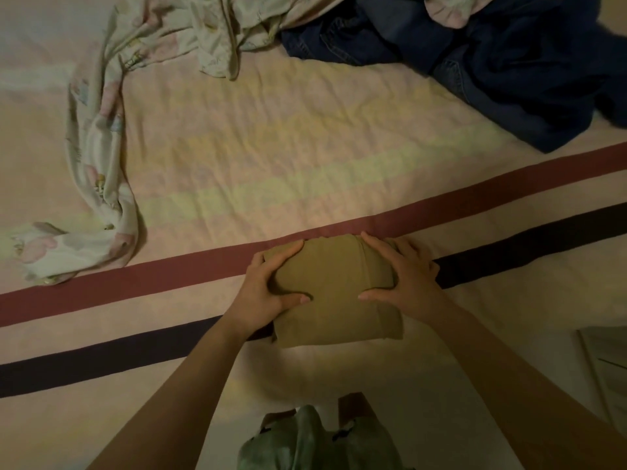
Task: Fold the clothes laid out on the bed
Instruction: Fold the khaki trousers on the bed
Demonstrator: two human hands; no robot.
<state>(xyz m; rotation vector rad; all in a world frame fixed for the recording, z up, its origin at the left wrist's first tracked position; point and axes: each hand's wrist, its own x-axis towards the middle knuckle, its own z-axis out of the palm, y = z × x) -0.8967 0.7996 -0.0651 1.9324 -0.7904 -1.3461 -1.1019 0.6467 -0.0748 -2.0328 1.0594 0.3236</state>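
Observation:
An olive-green garment (334, 293), folded into a compact bundle, lies on the bed near its front edge, across the maroon and dark stripes. My left hand (268, 288) grips the bundle's left side, fingers over the top and thumb on the near face. My right hand (405, 276) grips its right side the same way, thumb pointing inward. A crumpled floral garment (101, 154) trails down the left of the bed. Dark blue jeans (492, 62) lie bunched at the far right.
The bedspread (271, 147) is pale pink with yellow bands, a maroon stripe (135, 279) and a dark stripe (101, 354). A green garment on my body (305, 442) shows at the bottom. The bed's edge and something pale (607, 361) are at the lower right.

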